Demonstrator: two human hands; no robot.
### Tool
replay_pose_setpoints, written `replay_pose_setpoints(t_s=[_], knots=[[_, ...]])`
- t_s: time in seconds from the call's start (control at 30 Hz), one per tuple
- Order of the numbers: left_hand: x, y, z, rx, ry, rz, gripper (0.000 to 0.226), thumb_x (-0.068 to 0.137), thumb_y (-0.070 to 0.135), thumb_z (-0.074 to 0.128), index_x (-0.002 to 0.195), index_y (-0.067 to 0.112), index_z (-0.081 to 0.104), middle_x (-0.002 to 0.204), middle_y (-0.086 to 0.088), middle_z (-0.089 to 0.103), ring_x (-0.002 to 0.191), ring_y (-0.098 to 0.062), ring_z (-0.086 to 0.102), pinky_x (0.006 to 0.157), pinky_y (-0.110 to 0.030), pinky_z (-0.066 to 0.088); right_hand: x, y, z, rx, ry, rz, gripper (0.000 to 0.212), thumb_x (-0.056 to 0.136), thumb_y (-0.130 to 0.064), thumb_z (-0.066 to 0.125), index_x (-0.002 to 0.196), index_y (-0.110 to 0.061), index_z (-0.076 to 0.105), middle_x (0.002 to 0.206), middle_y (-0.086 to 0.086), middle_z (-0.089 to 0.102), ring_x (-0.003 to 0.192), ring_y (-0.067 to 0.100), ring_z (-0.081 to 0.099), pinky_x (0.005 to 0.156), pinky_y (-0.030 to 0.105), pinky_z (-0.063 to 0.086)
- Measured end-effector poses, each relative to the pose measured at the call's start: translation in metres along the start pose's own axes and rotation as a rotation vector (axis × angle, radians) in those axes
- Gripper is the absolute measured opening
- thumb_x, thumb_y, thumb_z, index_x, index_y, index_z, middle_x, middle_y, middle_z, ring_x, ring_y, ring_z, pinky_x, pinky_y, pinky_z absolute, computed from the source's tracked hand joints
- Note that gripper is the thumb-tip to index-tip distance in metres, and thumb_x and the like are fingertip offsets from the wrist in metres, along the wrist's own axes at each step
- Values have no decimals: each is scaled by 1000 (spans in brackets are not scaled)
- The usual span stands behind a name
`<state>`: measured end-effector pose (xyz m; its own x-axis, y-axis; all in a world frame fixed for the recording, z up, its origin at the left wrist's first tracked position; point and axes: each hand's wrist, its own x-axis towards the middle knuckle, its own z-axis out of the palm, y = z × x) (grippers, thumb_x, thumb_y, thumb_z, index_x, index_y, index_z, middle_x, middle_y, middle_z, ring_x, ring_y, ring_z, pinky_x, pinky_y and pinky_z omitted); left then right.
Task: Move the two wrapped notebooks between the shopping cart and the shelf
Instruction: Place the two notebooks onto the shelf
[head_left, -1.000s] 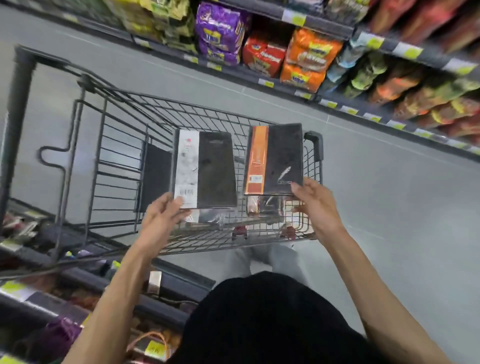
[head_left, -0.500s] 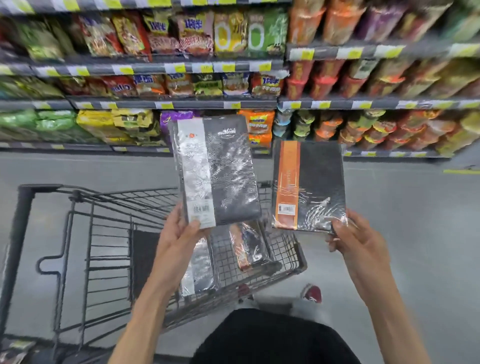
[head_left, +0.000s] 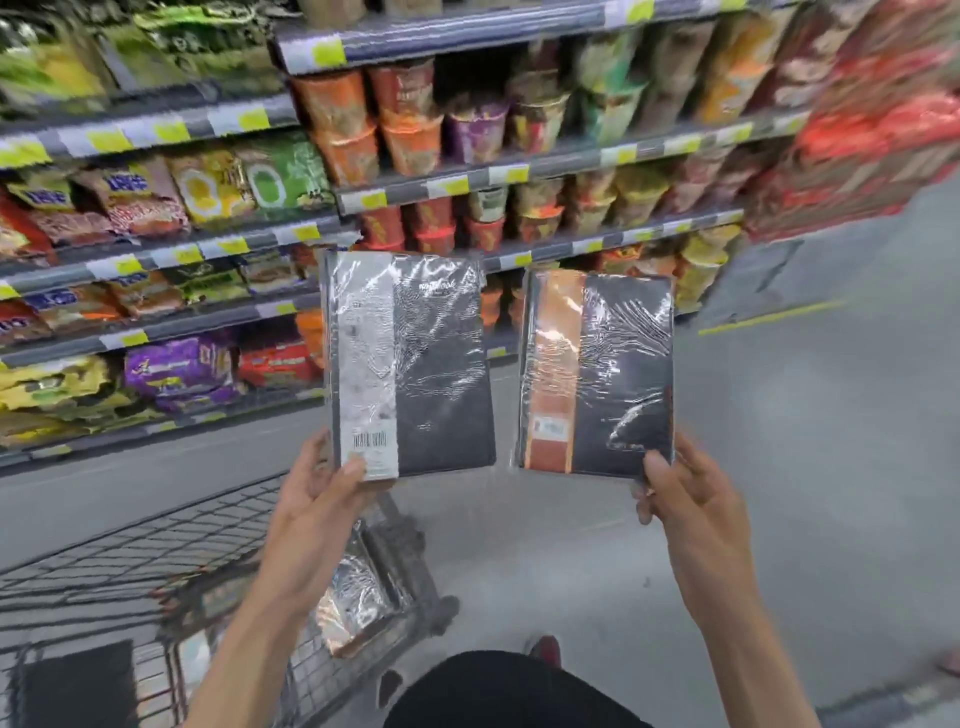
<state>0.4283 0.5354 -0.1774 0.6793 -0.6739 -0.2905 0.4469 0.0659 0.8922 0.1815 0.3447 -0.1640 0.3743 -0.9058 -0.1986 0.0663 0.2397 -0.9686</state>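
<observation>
I hold two shrink-wrapped black notebooks upright in front of me, over the aisle floor. My left hand (head_left: 317, 499) grips the bottom left corner of the notebook with a white band (head_left: 410, 364). My right hand (head_left: 685, 499) grips the bottom right corner of the notebook with an orange band (head_left: 597, 374). The wire shopping cart (head_left: 171, 561) sits below and to the left. The shelf (head_left: 218, 249) stands ahead, beyond both notebooks.
Another wrapped notebook (head_left: 358, 597) leans inside the cart's near right corner. The shelves hold noodle packets (head_left: 182, 364) on the left and stacked cup noodles (head_left: 415, 140) on the right. Grey floor (head_left: 805, 467) stretches to the right, and stacked red cartons (head_left: 872, 140) fill the far right.
Both hands have lifted the notebooks up out of the cart and toward the shelf. My view has swung up and right, so the cart has dropped to the lower left.
</observation>
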Motion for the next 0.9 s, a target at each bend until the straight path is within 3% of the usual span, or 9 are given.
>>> replay_pose_setpoints(t_s=[0.07, 0.2, 0.6, 0.8, 0.9], knots=[[20, -13, 37, -22, -34, 31, 47, 90, 7, 61, 134, 15, 48, 129, -13, 66, 109, -25, 68, 89, -35, 58, 17, -11, -28, -37, 23, -33, 33, 98, -4, 56, 126, -19, 63, 68, -1, 59, 59, 13, 48, 50, 21, 41], [51, -26, 107, -7, -128, 39, 45, 93, -2, 47, 135, 12, 45, 121, -8, 70, 104, -23, 70, 91, -39, 57, 44, -34, -77, -77, 75, -92, 30, 100, -5, 53, 128, -12, 61, 61, 2, 49, 54, 14, 40, 51, 20, 38], [149, -32, 261, 115, -411, -57, 46, 88, 3, 52, 133, 11, 49, 125, -7, 67, 104, -18, 69, 89, -35, 58, 124, -61, -163, 29, 366, -155, 35, 101, -5, 53, 134, -14, 60, 67, 4, 54, 57, 12, 45, 50, 19, 38], [230, -41, 355, 151, -616, -127, 51, 91, 1, 51, 141, 10, 46, 135, -10, 63, 116, -28, 64, 96, -41, 55, 185, -78, -201, 51, 563, -209, 33, 101, -5, 51, 132, -15, 61, 68, 2, 56, 54, 10, 44, 51, 16, 39], [268, -47, 409, 143, -712, -210, 53, 91, 1, 52, 143, 9, 44, 141, -16, 57, 118, -34, 60, 89, -35, 58, 210, -82, -228, 102, 708, -234, 33, 101, -3, 52, 131, -10, 59, 65, -1, 55, 52, 9, 43, 50, 15, 38]])
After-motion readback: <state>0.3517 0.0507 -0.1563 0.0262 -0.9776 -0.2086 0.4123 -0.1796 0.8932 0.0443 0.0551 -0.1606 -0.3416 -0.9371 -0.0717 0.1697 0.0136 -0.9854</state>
